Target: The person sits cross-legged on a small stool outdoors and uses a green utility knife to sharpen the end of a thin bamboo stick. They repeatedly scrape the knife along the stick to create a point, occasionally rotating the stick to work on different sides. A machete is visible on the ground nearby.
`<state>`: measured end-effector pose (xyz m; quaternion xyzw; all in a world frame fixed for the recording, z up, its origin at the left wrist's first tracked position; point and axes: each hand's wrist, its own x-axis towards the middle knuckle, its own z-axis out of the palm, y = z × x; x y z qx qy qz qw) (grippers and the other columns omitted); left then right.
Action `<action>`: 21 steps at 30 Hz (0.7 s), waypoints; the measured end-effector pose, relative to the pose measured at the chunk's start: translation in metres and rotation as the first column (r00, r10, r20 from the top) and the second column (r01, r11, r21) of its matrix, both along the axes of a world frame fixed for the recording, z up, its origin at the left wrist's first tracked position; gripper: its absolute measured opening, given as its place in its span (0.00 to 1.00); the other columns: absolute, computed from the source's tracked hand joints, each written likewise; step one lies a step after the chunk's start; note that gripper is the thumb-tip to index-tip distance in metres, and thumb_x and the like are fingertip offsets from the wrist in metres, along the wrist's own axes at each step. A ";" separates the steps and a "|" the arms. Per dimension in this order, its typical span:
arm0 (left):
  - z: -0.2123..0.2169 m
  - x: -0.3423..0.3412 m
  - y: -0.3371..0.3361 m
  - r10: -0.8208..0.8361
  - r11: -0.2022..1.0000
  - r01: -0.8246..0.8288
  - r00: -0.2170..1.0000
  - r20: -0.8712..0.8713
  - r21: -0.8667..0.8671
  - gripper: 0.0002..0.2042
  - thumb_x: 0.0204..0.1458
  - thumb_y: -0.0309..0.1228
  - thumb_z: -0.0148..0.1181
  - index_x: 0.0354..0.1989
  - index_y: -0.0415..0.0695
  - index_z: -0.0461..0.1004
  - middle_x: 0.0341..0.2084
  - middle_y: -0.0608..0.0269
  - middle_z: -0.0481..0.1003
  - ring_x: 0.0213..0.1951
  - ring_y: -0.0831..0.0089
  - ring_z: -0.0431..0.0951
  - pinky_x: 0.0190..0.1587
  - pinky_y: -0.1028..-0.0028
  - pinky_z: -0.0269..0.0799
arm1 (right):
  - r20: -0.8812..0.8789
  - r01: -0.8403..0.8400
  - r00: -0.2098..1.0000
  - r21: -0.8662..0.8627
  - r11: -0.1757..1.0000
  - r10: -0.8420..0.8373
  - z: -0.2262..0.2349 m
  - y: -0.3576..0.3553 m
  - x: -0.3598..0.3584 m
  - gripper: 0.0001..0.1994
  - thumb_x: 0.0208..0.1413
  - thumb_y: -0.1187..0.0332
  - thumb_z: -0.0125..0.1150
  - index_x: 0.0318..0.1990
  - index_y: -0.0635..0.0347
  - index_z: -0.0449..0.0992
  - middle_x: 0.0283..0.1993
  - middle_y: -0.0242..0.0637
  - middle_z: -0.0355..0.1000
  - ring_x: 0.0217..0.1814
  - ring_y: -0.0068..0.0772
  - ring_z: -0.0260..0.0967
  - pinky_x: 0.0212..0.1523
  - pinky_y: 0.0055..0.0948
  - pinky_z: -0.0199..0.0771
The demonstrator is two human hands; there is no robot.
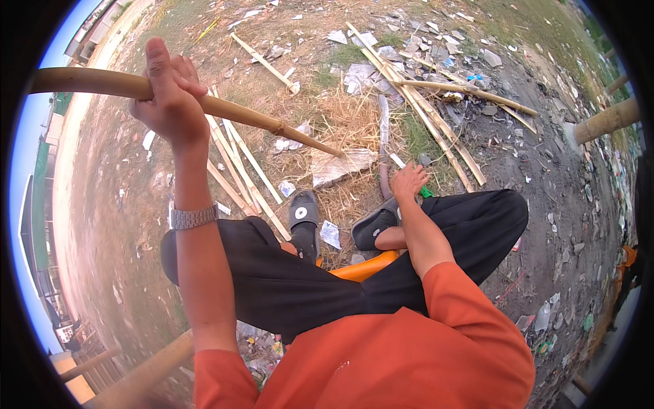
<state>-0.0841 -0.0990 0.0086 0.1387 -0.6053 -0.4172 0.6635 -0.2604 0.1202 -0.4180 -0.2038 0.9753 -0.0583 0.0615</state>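
Observation:
My left hand is closed round a bamboo pole, its thumb pointing up. The pole slants down to the right, and its far tip meets a flat, pale stone slab on the ground. My right hand is low by my right foot, with its fingers bent. A short, pale, flat strip sticks out at those fingertips; the rest of it is hidden under the hand. Just left of that hand lies a long, greyish, curved piece. Something bright green shows beside the wrist.
Split bamboo strips lie left of the slab and at the far right. Dry straw and broken tile pieces litter the ground. An orange seat is under me. Thick bamboo posts stand at right and lower left.

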 end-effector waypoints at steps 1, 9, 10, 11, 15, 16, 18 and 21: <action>0.000 0.004 -0.002 0.003 1.000 -0.003 1.000 -0.006 -0.012 0.25 0.58 0.38 0.58 0.08 0.49 0.57 0.04 0.67 0.58 0.08 0.80 0.56 0.14 0.80 0.48 | -0.068 -0.080 0.995 -0.022 0.997 0.079 0.022 -0.008 0.010 0.24 0.54 0.53 0.57 0.52 0.62 0.68 0.50 0.48 0.67 0.52 0.49 0.65 0.49 0.48 0.64; 0.003 0.002 0.002 -0.035 0.999 0.035 0.999 0.014 0.018 0.26 0.59 0.36 0.55 0.09 0.51 0.54 0.04 0.69 0.55 0.09 0.81 0.54 0.14 0.79 0.44 | 0.309 0.010 0.951 0.065 0.998 -0.030 -0.050 -0.024 0.009 0.27 0.49 0.56 0.62 0.53 0.59 0.63 0.52 0.51 0.69 0.56 0.51 0.68 0.54 0.49 0.63; 0.003 0.008 0.004 -0.024 1.000 0.024 0.999 0.029 0.010 0.26 0.59 0.37 0.55 0.08 0.51 0.56 0.04 0.70 0.56 0.09 0.82 0.54 0.13 0.81 0.45 | 0.367 -0.059 0.930 0.080 0.995 0.026 -0.046 -0.019 0.011 0.27 0.49 0.56 0.62 0.53 0.59 0.62 0.52 0.52 0.69 0.56 0.51 0.68 0.55 0.50 0.63; 0.003 0.012 0.003 -0.010 1.000 0.010 0.999 0.034 -0.002 0.26 0.59 0.38 0.55 0.08 0.51 0.57 0.04 0.71 0.56 0.08 0.84 0.55 0.12 0.83 0.45 | 0.415 -0.131 0.906 0.089 0.987 0.083 -0.032 -0.022 0.011 0.27 0.50 0.55 0.61 0.53 0.59 0.62 0.53 0.53 0.69 0.56 0.52 0.68 0.55 0.51 0.64; -0.001 0.008 0.000 -0.076 0.996 0.077 0.996 0.041 -0.036 0.26 0.59 0.39 0.56 0.07 0.50 0.57 0.03 0.70 0.58 0.08 0.84 0.56 0.14 0.82 0.47 | 0.535 0.048 0.845 -0.079 0.996 0.002 0.001 -0.016 -0.010 0.33 0.51 0.52 0.55 0.56 0.69 0.58 0.51 0.62 0.68 0.55 0.53 0.69 0.54 0.47 0.67; -0.001 0.014 -0.004 -0.069 0.996 0.072 0.995 0.070 -0.043 0.27 0.58 0.40 0.56 0.07 0.49 0.58 0.03 0.70 0.58 0.08 0.84 0.55 0.14 0.81 0.48 | 0.500 0.009 0.862 -0.189 0.982 0.088 0.021 -0.019 -0.003 0.27 0.49 0.56 0.52 0.51 0.72 0.66 0.49 0.62 0.70 0.51 0.61 0.69 0.55 0.46 0.66; -0.001 -0.001 -0.002 -0.109 0.994 0.111 0.993 0.051 -0.026 0.26 0.58 0.40 0.56 0.08 0.50 0.56 0.04 0.68 0.57 0.09 0.82 0.55 0.15 0.80 0.46 | 0.597 0.180 0.802 -0.237 0.955 -0.003 0.011 -0.009 -0.036 0.24 0.50 0.57 0.51 0.43 0.74 0.71 0.46 0.64 0.71 0.50 0.61 0.70 0.51 0.47 0.69; 0.001 -0.017 -0.001 -0.061 0.998 0.061 0.997 0.047 0.002 0.27 0.58 0.44 0.56 0.08 0.50 0.57 0.05 0.69 0.58 0.09 0.82 0.56 0.15 0.80 0.49 | 0.742 0.483 0.660 -0.305 0.821 -0.113 0.032 -0.007 -0.050 0.23 0.52 0.53 0.53 0.29 0.73 0.75 0.33 0.56 0.74 0.37 0.53 0.74 0.39 0.44 0.73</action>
